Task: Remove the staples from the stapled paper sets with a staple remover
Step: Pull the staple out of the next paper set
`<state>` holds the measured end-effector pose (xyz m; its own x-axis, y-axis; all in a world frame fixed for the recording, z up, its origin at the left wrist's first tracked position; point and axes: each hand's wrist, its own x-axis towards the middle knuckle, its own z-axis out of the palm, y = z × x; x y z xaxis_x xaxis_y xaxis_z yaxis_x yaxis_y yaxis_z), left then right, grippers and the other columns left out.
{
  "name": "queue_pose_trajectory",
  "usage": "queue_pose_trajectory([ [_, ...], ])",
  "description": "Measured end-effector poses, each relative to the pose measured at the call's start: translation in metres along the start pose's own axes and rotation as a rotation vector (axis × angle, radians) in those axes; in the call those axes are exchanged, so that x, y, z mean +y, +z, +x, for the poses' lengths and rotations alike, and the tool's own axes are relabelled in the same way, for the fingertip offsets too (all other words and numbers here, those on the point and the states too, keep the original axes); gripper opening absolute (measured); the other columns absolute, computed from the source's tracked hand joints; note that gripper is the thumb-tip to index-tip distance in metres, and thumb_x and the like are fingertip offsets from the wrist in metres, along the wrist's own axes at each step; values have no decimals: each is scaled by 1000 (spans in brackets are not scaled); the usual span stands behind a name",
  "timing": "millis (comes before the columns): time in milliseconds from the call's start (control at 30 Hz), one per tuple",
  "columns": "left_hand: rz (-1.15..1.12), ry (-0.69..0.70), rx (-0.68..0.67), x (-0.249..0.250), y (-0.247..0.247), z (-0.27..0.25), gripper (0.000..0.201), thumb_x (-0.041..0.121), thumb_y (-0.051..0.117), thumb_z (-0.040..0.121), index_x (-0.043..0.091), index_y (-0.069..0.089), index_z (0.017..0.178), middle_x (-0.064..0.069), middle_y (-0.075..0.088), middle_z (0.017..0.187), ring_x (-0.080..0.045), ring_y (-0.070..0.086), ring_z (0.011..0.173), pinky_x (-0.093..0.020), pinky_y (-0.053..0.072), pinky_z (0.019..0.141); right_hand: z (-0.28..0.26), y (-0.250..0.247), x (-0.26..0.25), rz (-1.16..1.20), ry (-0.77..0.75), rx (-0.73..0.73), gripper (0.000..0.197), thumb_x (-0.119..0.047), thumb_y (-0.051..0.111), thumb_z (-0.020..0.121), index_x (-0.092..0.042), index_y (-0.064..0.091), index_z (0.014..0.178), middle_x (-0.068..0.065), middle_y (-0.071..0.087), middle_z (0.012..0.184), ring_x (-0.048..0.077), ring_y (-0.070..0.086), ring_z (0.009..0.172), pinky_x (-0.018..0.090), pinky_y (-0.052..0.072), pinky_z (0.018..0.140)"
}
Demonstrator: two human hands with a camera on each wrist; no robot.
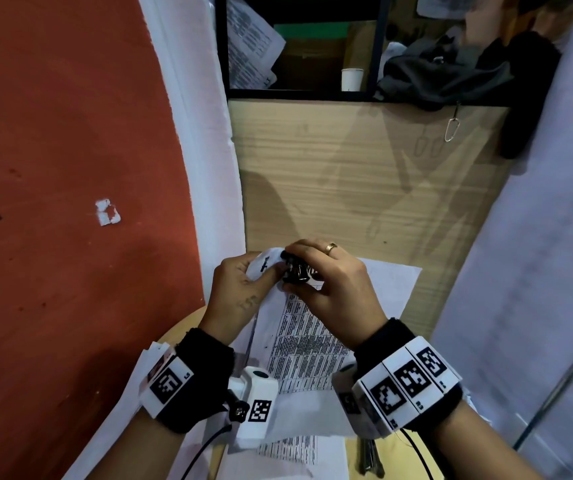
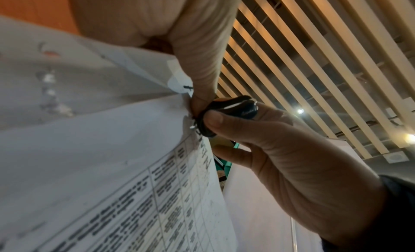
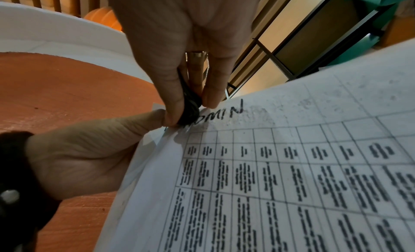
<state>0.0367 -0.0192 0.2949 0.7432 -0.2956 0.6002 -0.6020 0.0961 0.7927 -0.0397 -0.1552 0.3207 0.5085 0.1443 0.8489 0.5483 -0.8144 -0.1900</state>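
A stapled paper set [image 1: 307, 344] with a printed table lies over the round wooden table, its top-left corner lifted. My left hand [image 1: 241, 280] pinches that folded corner [image 2: 177, 82] between thumb and fingers. My right hand [image 1: 328, 284] grips a small black staple remover [image 1: 295, 271] between thumb and fingers. The tool is pressed onto the corner right beside my left thumb [image 3: 155, 119]. In the left wrist view the remover [image 2: 226, 112] bites at the paper edge, where a small bright metal bit [image 2: 192, 127] shows. In the right wrist view the remover [image 3: 189, 107] sits over the handwritten heading.
More printed sheets [image 1: 295, 448] lie under the set near me. A wooden panel [image 1: 364, 174] rises behind the table, with a shelf holding a white cup [image 1: 352, 79] and dark cloth [image 1: 451, 74]. A red wall [image 1: 70, 168] is at left. Dark metal tool [image 1: 370, 457] by my right wrist.
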Motion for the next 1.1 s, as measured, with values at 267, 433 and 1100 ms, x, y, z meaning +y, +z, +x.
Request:
queue_pose_trajectory([
  [267,-61,-48,-45,3,0,0,24,32,66,83,13,72,95,-15,72,93,-32,66,91,-54,48,87,0,-1,1,38,25,14,34,-19,74,69,-5,67,99,5,68,100,28,64,85,40,55,66],
  [433,-81,-48,-86,6,-1,2,31,34,62,85,8,71,98,-20,69,98,-35,64,95,-56,46,89,3,0,3,24,30,7,33,-20,74,70,-5,68,98,6,68,98,28,63,86,40,55,66],
  [1100,-427,-256,-121,2,-1,3,19,22,69,69,12,74,85,-1,74,86,-12,69,80,-21,54,71,1,6,8,180,118,36,28,-19,76,67,-7,69,91,4,70,86,16,63,79,36,54,69],
])
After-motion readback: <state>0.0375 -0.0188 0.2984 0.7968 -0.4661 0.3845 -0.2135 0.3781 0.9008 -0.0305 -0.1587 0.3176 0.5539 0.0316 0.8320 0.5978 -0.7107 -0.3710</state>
